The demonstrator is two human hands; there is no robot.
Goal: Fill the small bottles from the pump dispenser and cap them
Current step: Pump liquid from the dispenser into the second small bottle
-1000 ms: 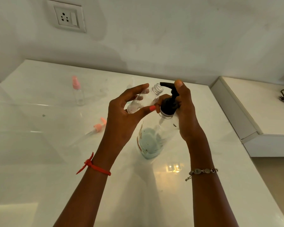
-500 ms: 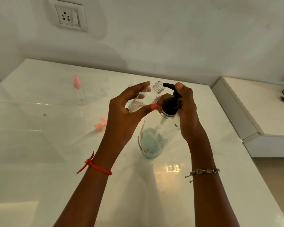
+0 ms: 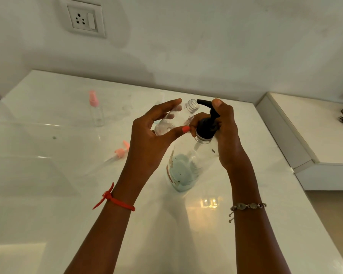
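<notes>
Left hand (image 3: 149, 143) grips the tilted small bottle (image 3: 174, 120), mouth at the spout; right hand (image 3: 225, 135) clasps the pump dispenser (image 3: 188, 167).

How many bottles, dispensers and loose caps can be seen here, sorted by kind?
Small clear bottles: 2, the uncapped small bottle in the left hand and the pink-capped small bottle standing on the table.
Pump dispensers: 1, the pump dispenser.
Loose spray caps: 1, the loose pink spray cap lying on the table.
Total: 4.

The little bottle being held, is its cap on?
No, the small bottle in the left hand shows a bare, open threaded neck.
</notes>
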